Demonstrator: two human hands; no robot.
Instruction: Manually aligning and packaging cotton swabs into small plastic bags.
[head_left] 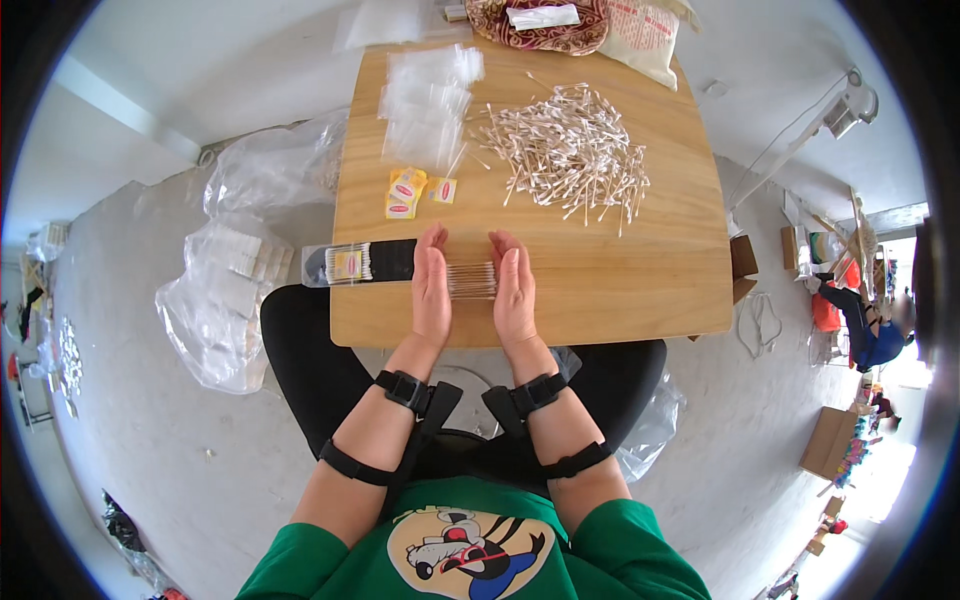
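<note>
Bright, even daylight; soft shadows; sharp centre; fisheye bending and dark vignette at rim.

The person wears a green long-sleeved sweatshirt (470,560) with the sleeves pushed up to the elbows, well back from the fingers. On its chest sits a round cartoon print (470,548) in cream, black, red and blue. Black trousers (310,350) cover the legs. Each forearm carries two black fabric straps: a buckled wrist band (402,387) just behind the fingers, a plainer band (352,465) farther back, joined by a black strip.
</note>
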